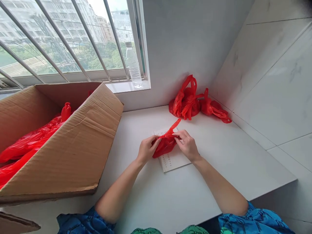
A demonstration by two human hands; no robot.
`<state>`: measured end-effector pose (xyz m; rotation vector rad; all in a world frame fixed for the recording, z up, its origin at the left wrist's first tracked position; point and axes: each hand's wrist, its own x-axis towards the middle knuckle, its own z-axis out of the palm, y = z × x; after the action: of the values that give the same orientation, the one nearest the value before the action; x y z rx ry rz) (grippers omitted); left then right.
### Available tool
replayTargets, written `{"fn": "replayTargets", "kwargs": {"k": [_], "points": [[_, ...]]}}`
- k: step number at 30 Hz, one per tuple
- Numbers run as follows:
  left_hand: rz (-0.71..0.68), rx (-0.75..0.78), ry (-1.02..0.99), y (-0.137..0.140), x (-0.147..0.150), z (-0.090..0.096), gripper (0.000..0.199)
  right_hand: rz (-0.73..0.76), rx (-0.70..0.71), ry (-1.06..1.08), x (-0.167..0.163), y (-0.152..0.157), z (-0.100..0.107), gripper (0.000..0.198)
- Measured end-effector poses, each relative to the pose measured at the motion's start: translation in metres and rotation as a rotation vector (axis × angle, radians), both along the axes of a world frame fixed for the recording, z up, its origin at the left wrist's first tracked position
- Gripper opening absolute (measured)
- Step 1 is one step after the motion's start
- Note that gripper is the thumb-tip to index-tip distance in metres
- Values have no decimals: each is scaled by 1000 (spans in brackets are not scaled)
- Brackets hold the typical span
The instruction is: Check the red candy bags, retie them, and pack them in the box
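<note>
Between my two hands is a red plastic bag [166, 146], resting over a white printed booklet or pad [174, 163] on the white table. The thumb and fingers of my left hand [148, 148] pinch the bag's left edge. My right hand [187, 144] grips its upper right side, thumb against fingers. One strip of the bag, like a handle, sticks up between the hands towards the wall. What the bag contains is hidden.
On the left stands an open cardboard box [80, 146] with red plastic bags [36, 139] inside. Two red bags [186, 102] lie by the back wall. A water bottle [134, 66] stands on the sill of the barred window. The table's edge [273, 190] runs along the right front.
</note>
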<state>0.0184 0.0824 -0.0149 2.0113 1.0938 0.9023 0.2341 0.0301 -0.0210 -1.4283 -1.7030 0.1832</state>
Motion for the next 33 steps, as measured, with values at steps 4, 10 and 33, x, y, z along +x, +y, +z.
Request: {"fn": "replayTargets", "kwargs": {"k": [4, 10, 33], "points": [[-93, -168, -7, -3, -3, 12, 46, -34, 95, -11, -5, -3, 5, 21], [-109, -30, 53, -9, 3, 17, 29, 81, 0, -127, -14, -4, 8, 19], [2, 652, 264, -22, 13, 38, 14, 32, 47, -115, -9, -16, 39, 16]]}}
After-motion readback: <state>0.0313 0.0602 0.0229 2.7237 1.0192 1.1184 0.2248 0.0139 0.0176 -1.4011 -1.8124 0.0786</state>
